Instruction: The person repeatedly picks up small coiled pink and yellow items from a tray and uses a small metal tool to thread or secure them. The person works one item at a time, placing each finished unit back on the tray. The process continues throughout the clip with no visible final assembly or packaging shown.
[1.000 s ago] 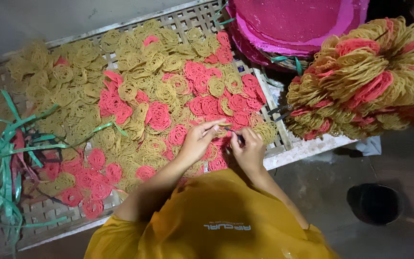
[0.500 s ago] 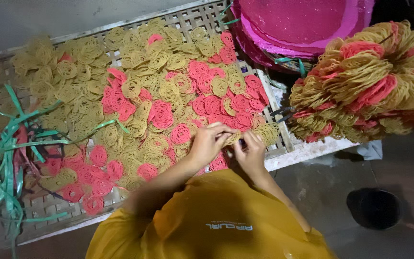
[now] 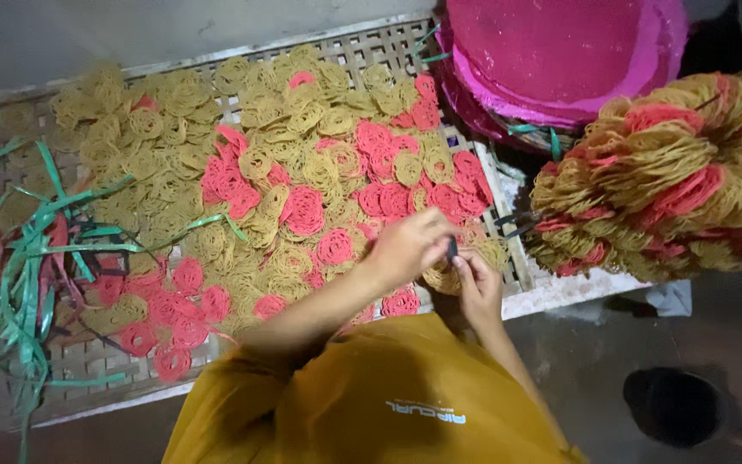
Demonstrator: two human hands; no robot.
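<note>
Head view, left hand [image 3: 405,249]: fingers curled together, grip pinched on a small dark strip [image 3: 452,250].
Head view, right hand [image 3: 477,283]: fingertips closed on the same dark strip from below, touching the left hand.
Dark strip: held between both hands, above the near edge of the woven bamboo tray [image 3: 508,232].
Tray load: yellow noodle coils [image 3: 173,155] and pink noodle coils [image 3: 388,159], spread flat.
Left of tray: green plastic strips [image 3: 36,258].
Right: bundled coil heap [image 3: 672,180]; stacked pink discs [image 3: 560,51] behind.
</note>
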